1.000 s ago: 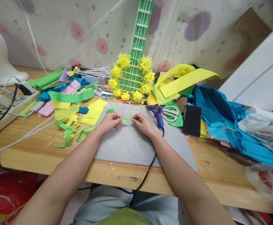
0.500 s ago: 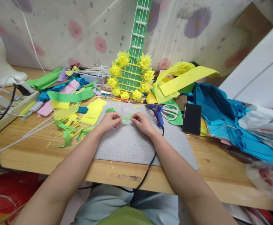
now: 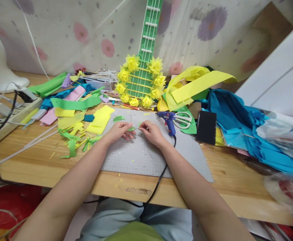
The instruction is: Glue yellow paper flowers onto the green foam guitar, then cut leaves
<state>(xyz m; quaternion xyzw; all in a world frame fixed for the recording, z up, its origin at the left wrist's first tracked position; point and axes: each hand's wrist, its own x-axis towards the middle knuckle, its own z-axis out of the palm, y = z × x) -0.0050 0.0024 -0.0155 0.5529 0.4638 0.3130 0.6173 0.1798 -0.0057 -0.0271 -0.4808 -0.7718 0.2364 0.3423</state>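
My left hand [image 3: 121, 131] pinches a small strip of green paper [image 3: 131, 129] between thumb and forefinger, with its other fingers loosely spread underneath. Close by on the right, my right hand [image 3: 151, 132] is closed in a pinch, and a bit of green shows at its fingertips. A thin wire-like line spans the small gap between both hands, too fine to make out well. Both hands hover over a grey cutting mat [image 3: 133, 157]. Another green paper piece [image 3: 118, 118] lies on the mat just beyond my left hand, near some thin wires [image 3: 131, 117].
A blue glue gun [image 3: 170, 122] and white-handled scissors [image 3: 182, 120] lie right of my hands, beside a phone [image 3: 206, 127]. Behind stands a green paper guitar [image 3: 142, 78] with yellow flowers. Paper scraps [image 3: 73, 130] cover the left; blue paper [image 3: 226, 103] lies right. The glue gun's cord [image 3: 161, 177] crosses the table edge.
My left hand has turned slightly and its lower fingers have opened out. The green strip between the hands has shifted a little towards the left hand. My right hand has barely moved.
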